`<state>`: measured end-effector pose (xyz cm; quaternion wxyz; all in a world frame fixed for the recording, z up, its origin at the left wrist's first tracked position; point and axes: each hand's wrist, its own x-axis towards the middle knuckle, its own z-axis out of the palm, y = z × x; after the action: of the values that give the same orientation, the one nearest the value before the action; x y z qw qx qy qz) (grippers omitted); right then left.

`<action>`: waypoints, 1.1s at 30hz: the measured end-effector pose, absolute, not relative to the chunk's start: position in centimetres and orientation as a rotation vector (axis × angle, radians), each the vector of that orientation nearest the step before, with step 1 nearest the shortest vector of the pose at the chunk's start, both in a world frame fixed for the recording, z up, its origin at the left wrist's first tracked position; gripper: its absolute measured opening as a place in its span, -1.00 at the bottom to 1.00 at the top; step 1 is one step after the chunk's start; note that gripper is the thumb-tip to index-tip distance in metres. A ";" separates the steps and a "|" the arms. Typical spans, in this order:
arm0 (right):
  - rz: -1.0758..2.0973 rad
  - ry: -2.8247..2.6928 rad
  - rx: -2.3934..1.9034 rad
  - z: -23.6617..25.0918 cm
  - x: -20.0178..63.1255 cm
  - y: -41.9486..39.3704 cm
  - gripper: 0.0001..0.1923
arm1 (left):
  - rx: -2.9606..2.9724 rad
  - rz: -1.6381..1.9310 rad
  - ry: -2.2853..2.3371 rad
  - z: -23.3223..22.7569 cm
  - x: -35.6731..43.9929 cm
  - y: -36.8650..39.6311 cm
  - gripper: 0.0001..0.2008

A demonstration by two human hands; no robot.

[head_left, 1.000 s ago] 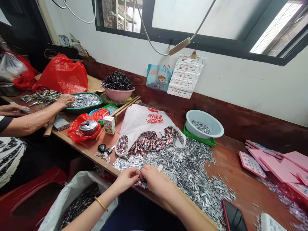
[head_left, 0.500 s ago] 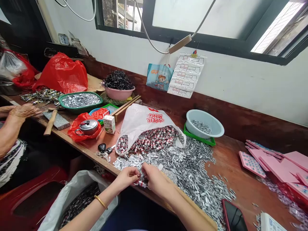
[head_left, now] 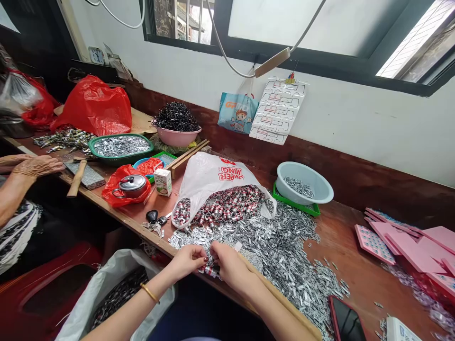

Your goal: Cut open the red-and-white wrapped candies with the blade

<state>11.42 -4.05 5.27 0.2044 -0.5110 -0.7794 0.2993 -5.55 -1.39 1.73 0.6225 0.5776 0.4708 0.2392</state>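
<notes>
Fingers (head_left: 204, 259) of both hands pinched shut on a small red-and-white piece (head_left: 210, 271), lower centre of frame, at desk (head_left: 355, 274) edge beside the metal clip pile (head_left: 284, 251). Best kept low over the desk, grip close, so nothing drops.

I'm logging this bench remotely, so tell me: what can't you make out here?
- Small red-and-silver piece, head view: mostly covered by left hand and right hand.
- Phone: cut off by the bottom edge.
- Print on the hanging cards: too small to read.
- White bag contents: dark, unclear.
</notes>
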 end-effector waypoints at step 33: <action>0.805 -1.427 -1.251 6.2 12.3 -10.2 -0.87 | 1.745 1.080 1.132 6.7 -3.5 -7.7 -0.81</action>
<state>12.30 -10.24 6.23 0.5141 -0.5203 -0.5938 0.3351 -3.50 -7.70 6.68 0.3884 0.6862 0.4451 0.4246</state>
